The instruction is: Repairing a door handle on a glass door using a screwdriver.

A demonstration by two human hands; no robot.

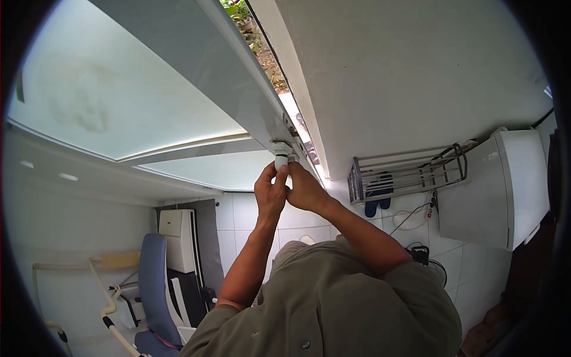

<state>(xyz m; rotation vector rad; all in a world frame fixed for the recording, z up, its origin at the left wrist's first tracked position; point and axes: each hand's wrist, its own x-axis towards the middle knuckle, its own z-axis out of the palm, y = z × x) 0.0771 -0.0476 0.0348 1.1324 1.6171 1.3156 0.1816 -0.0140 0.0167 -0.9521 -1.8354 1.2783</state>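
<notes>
A white door (232,77) with frosted panes stands slightly ajar in front of me. From its frame sticks out a pale door handle (281,161) with a dark ring near its base. My left hand (270,195) is closed, thumb and fingers pinching the handle's near end. Right beside it, my right hand (306,189) reaches to the same spot close to the door edge, its fingers curled. What those fingertips hold is hidden behind the hand. A small metal plate (289,124) sits in the door's edge just above.
Plants (241,13) and ground show through the door gap. On the right, a grey metal rack (404,178) holds dark blue slippers (378,196) near a white cabinet-like appliance (493,190). Cables (410,220) lie on white floor tiles. A blue-padded seat (153,279) stands at lower left.
</notes>
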